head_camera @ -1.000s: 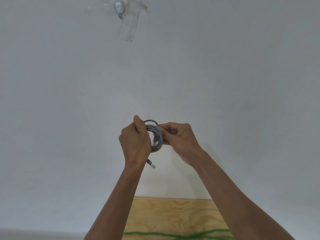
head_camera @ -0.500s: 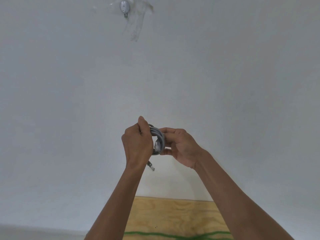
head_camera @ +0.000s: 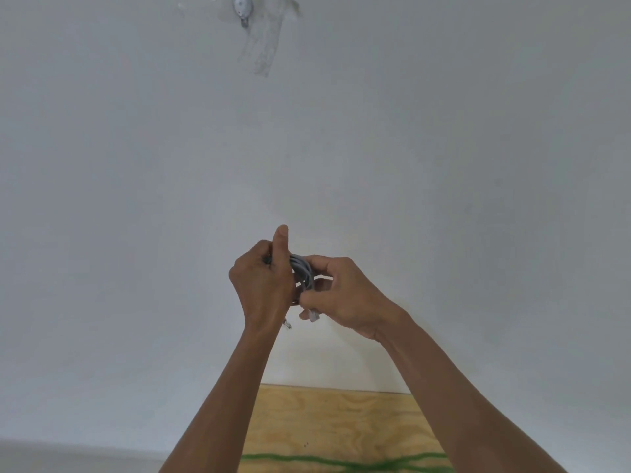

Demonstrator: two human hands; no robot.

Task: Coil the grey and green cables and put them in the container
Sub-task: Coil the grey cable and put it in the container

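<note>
White wall point(head_camera: 136, 199); hands raised w/ grey cable point(head_camera: 302, 269).

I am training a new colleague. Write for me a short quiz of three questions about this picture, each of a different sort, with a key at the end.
1. True or false: both hands grip the grey cable.
2. Where does the green cable lie? A) on the wooden board B) over the left hand C) on the wall hook
3. Fill in: the clear connector end of the grey cable shows just under the fingers of the ____ hand.

Key: 1 true; 2 A; 3 right.
</note>
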